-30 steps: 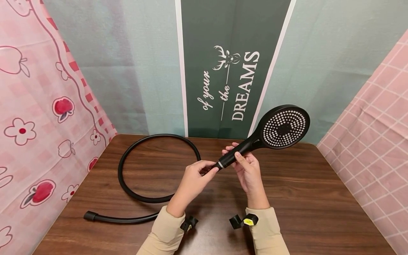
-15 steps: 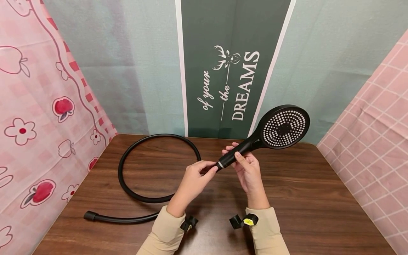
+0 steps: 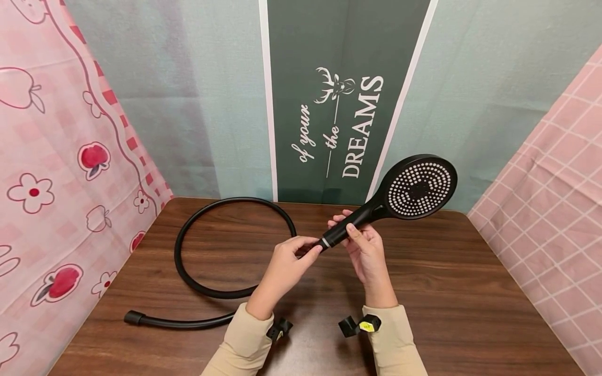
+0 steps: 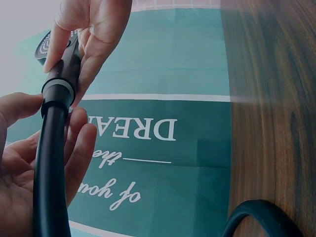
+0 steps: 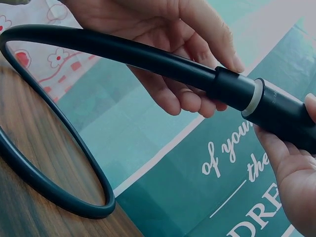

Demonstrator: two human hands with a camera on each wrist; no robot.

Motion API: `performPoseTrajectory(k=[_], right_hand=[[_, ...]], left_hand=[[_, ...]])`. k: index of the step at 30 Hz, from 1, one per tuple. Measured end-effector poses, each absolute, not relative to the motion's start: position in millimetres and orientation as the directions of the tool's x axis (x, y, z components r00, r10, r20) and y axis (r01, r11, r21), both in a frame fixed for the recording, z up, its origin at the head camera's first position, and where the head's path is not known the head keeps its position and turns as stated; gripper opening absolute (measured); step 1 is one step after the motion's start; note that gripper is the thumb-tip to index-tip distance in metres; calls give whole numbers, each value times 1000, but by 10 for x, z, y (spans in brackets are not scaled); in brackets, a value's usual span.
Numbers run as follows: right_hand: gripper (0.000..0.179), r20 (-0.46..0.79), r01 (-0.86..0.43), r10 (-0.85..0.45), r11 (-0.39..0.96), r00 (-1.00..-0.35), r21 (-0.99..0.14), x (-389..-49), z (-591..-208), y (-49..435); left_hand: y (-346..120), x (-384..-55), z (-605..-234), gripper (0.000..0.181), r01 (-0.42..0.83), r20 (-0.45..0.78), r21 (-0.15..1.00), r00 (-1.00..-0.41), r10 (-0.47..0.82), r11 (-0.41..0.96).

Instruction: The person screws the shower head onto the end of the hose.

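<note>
A black shower head [image 3: 418,189] with white nozzles is held up over the table, its face tilted toward me. My right hand [image 3: 367,253] grips its handle, thumb in front and fingers behind. At the handle's lower end my left hand [image 3: 289,261] pinches the end fitting [image 5: 236,89] of a black shower hose [image 5: 143,55]. Between fitting and handle a pale ring [image 5: 253,98] shows in the right wrist view. The hose loops over the table to the left, and its other end fitting [image 3: 134,317] lies near the left front.
The brown wooden table [image 3: 451,292] reaches back to a green curtain [image 3: 320,31] with white lettering. Pink patterned cloths hang at the left [image 3: 51,209] and right. A small black camera device sits on each beige sleeve [image 3: 246,334].
</note>
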State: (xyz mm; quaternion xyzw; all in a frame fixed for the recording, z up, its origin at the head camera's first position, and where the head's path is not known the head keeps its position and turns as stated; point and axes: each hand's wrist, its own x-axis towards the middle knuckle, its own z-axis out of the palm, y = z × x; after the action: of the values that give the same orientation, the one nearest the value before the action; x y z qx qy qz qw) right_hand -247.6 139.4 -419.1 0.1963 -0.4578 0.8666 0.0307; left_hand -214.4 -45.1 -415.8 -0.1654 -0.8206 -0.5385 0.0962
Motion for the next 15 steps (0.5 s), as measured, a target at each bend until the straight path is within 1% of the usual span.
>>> performPoseTrajectory(k=[15], right_hand=[[24,380,-237,-131,-588,-916,-774,-2483,-4190,1387]], left_hand=[[-447,-2145,-4153,20,377,336,852,-926,172,363]])
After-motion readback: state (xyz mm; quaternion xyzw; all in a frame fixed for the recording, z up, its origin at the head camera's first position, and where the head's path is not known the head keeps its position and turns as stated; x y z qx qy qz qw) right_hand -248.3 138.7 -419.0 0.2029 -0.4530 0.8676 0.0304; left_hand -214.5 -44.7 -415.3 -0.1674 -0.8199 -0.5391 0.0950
